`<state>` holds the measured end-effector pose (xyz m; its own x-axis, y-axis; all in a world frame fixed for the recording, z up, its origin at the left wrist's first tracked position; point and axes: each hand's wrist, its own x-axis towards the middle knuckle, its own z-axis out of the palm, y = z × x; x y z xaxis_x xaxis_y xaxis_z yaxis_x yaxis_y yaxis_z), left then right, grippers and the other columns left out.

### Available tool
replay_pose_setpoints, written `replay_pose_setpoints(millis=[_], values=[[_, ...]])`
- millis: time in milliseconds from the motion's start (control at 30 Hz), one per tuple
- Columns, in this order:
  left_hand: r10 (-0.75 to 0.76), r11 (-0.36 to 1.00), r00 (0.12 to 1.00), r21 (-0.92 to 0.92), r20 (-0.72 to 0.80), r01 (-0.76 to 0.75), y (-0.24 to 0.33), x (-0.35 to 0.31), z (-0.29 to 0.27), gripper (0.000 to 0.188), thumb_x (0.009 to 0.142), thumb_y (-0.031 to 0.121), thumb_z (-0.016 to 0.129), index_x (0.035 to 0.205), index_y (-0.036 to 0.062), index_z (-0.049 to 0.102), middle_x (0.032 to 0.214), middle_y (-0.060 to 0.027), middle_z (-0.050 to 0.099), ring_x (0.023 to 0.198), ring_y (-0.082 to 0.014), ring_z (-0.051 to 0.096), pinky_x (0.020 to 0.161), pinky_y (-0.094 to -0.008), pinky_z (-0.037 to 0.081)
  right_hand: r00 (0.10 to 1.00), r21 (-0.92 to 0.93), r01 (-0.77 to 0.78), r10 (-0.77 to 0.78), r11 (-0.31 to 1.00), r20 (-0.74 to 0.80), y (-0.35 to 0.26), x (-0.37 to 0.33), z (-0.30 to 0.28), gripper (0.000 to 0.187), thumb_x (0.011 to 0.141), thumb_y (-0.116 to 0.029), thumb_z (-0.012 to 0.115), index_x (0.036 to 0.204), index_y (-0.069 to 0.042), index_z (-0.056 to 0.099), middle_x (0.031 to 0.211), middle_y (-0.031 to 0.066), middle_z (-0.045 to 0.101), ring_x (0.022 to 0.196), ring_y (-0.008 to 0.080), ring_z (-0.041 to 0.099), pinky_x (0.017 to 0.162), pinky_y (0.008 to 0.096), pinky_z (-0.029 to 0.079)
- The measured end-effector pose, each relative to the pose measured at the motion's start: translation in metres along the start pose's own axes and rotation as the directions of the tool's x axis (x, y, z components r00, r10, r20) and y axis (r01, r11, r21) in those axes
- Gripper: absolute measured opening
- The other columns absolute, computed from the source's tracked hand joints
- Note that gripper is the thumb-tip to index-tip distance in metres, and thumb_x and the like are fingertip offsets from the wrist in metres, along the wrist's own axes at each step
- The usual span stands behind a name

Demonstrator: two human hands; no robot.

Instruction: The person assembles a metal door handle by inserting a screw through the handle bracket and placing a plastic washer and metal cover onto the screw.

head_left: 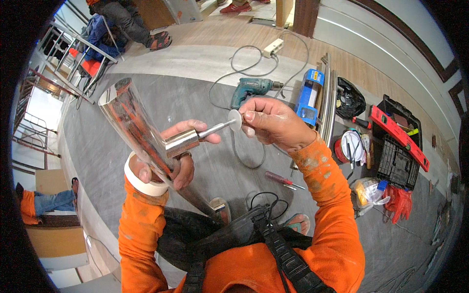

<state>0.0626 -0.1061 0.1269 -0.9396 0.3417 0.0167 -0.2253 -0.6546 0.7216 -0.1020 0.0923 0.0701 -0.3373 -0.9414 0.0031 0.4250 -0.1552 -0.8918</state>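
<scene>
Taking the green drill [254,89] on the floor as landmark, the polished tube [131,115] slants in the air to its left and toward the person, with a short cylinder [182,142] jutting from its side in the drill's direction. The left hand [183,173] is wrapped around the tube at that branch, some fingers reaching behind the cylinder, while a tape roll [146,188] rings the wrist. From the cylinder a slim rod [214,129] runs to a thin disc [235,120], just on the person's side of the drill. The right hand [276,122] pinches at this disc between thumb and fingers; whether they grip its rim or something behind it cannot be told. The tube looks like stiff metal, probably hollow and moderately weighty, and its mirror finish is likely slippery and easily scratched. A full wrap close to the branch seems the surest hold, since the cylinder may stop it rolling in the palm. The rod and disc look light; a fingertip pinch should do, without side load on the slender rod.
</scene>
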Motion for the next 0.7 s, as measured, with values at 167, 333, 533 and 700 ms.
replay_pose_setpoints(millis=[167,333,533,700], values=[[-0.002,1.0,1.0,-0.001,0.011,0.002,0.001,0.0,-0.001,0.112,0.052,0.022,0.081,0.133,-0.0065,0.011,0.131,-0.0367,0.024,0.064,-0.0248,0.062,0.055,-0.0305,0.049,0.998,0.156,0.044,-0.051,0.987,0.041,0.005,0.002,-0.001,0.017,0.085,-0.02,0.058,0.097,-0.007,0.055,0.075,0.0011,0.061,0.045,0.0008,0.037,0.038,0.0161,0.025],[-0.017,1.0,0.999,-0.013,0.035,0.018,0.001,0.0,-0.005,0.111,0.053,0.021,0.081,0.133,-0.0057,0.01,0.13,-0.0373,0.024,0.066,-0.0246,0.062,0.056,-0.0301,0.049,0.998,0.257,0.023,-0.035,0.966,0.043,0.016,0.007,0.0,0.019,0.083,-0.017,0.06,0.098,-0.007,0.054,0.076,0.0037,0.06,0.044,0.0005,0.035,0.038,0.015,0.024],[-0.022,0.998,1.0,0.065,0.022,0.02,0.005,-0.003,-0.008,0.11,0.051,0.029,0.081,0.131,-0.0036,0.014,0.129,-0.0371,0.028,0.059,-0.0259,0.061,0.047,-0.0309,0.043,1.0,0.035,0.021,-0.02,0.999,-0.013,0.013,0.007,0.0,0.021,0.083,-0.014,0.06,0.102,-0.006,0.053,0.08,0.0049,0.061,0.049,0.0025,0.042,0.042,0.0165,0.032],[-0.004,1.0,0.998,-0.009,0.055,0.004,0.002,0.003,-0.01,0.109,0.052,0.021,0.08,0.132,-0.0065,0.012,0.128,-0.0379,0.028,0.065,-0.0241,0.062,0.054,-0.0285,0.047,0.813,-0.667,0.379,-0.575,0.641,-0.092,0.024,0.009,-0.004,0.026,0.079,-0.016,0.063,0.102,-0.005,0.055,0.08,0.0077,0.062,0.061,0.0128,0.055,0.056,0.0254,0.045]])
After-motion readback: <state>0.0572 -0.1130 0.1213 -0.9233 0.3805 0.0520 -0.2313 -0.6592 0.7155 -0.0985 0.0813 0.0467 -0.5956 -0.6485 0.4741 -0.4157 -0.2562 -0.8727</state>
